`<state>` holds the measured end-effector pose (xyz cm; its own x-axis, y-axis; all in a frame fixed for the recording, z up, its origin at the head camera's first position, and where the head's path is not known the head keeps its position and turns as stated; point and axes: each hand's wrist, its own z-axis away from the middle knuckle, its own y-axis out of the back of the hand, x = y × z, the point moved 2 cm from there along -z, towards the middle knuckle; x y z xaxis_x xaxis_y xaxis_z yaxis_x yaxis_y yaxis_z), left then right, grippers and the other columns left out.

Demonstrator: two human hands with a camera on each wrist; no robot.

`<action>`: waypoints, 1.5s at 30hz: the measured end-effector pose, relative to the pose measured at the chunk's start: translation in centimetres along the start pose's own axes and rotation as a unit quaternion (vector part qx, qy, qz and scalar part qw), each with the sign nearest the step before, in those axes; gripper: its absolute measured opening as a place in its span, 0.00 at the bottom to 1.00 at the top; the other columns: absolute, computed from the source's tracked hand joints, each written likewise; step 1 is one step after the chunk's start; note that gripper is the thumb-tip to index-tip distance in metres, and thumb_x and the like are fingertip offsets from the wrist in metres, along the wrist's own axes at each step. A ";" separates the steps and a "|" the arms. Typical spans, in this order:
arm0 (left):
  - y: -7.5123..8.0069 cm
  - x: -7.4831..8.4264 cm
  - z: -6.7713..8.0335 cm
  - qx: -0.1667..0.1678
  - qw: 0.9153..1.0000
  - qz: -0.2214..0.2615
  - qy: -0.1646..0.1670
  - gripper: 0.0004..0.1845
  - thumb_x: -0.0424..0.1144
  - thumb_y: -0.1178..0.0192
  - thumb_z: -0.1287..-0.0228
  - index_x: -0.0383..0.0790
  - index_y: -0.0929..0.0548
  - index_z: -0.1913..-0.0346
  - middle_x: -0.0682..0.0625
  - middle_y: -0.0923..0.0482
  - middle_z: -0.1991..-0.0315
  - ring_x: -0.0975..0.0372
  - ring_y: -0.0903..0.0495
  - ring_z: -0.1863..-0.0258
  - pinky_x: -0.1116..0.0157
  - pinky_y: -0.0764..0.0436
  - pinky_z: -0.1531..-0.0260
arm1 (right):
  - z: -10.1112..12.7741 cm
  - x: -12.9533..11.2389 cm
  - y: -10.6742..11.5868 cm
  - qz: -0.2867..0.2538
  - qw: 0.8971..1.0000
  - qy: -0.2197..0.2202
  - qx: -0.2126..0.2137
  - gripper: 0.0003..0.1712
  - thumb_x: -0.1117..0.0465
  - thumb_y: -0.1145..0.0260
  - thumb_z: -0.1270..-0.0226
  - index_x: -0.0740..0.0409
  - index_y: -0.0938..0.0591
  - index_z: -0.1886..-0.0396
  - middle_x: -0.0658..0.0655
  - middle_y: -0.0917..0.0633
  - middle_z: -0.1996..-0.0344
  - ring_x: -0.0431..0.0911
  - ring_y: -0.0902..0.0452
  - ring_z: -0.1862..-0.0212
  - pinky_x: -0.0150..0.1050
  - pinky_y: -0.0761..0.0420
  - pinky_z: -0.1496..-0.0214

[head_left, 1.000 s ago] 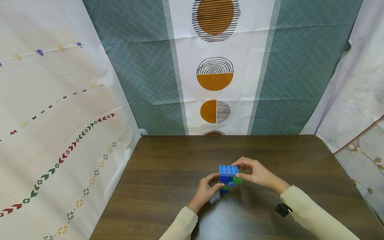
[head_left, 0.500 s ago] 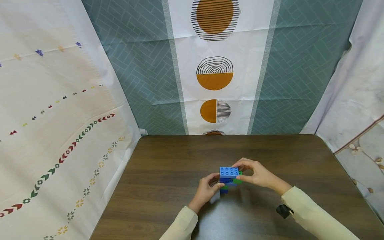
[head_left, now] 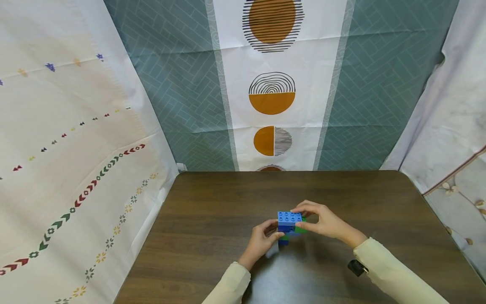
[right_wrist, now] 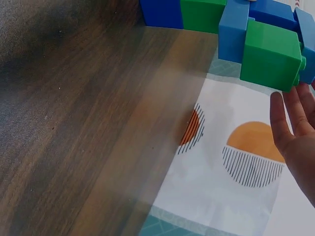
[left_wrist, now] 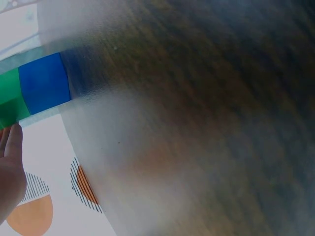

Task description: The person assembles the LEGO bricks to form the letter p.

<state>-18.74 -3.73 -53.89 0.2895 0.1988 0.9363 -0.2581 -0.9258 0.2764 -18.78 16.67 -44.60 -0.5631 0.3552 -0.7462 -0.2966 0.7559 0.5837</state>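
Note:
A stack of toy building bricks stands on the table in the head view. Its top is a light blue brick (head_left: 289,218), pinched at its right end by my right hand (head_left: 324,221). My left hand (head_left: 260,241) holds the stack's left side, thumb in front. Under the top brick are a dark blue brick (head_left: 283,228) and a green brick (right_wrist: 270,56), borne by another light blue brick (right_wrist: 233,32). Studs of that green brick show beside the top one in the right wrist view. Lowest are a second green brick (left_wrist: 11,98) and a dark blue brick (left_wrist: 45,83).
The brown wooden table (head_left: 212,198) extends around the stack. A patterned cloth (head_left: 273,97) hangs behind its far edge, with pale cloths at the left (head_left: 87,139) and right (head_left: 455,126). A small black device (head_left: 357,267) is at the right sleeve.
The top light blue brick sits slightly lower than a second ago. My right hand has shifted slightly left along it in the last half second. My left hand stays in place.

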 end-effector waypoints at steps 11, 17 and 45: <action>0.0 -0.1 -0.2 -0.001 1.000 0.003 0.000 0.19 0.41 0.38 0.48 0.39 0.23 0.52 0.47 0.21 0.56 0.61 0.24 0.54 0.67 0.24 0.56 | 0.2 2.3 -0.5 0.013 1.000 -0.011 0.012 0.19 0.53 0.35 0.45 0.47 0.22 0.53 0.43 0.24 0.60 0.38 0.27 0.61 0.37 0.21 0.61; -0.1 -1.0 -0.2 -0.002 1.000 -0.005 0.008 0.20 0.44 0.38 0.48 0.42 0.23 0.51 0.49 0.22 0.56 0.63 0.24 0.54 0.67 0.24 0.55 | 0.1 2.1 -0.6 0.010 1.000 -0.010 0.010 0.19 0.53 0.35 0.45 0.48 0.22 0.53 0.44 0.24 0.60 0.39 0.27 0.62 0.43 0.21 0.61; 0.0 -1.0 -0.1 -0.004 1.000 -0.016 0.009 0.21 0.45 0.39 0.48 0.43 0.23 0.51 0.49 0.22 0.55 0.62 0.24 0.53 0.67 0.24 0.55 | -1.5 -0.2 -0.8 0.081 0.996 -0.002 -0.023 0.22 0.51 0.34 0.47 0.52 0.23 0.52 0.48 0.24 0.58 0.39 0.28 0.61 0.36 0.21 0.62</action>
<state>-19.10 -3.90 -54.81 0.2816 0.2339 0.9306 -0.2565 -0.9162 0.3079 -19.61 15.14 -44.46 -0.6030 0.4729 -0.6424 -0.2369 0.6628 0.7103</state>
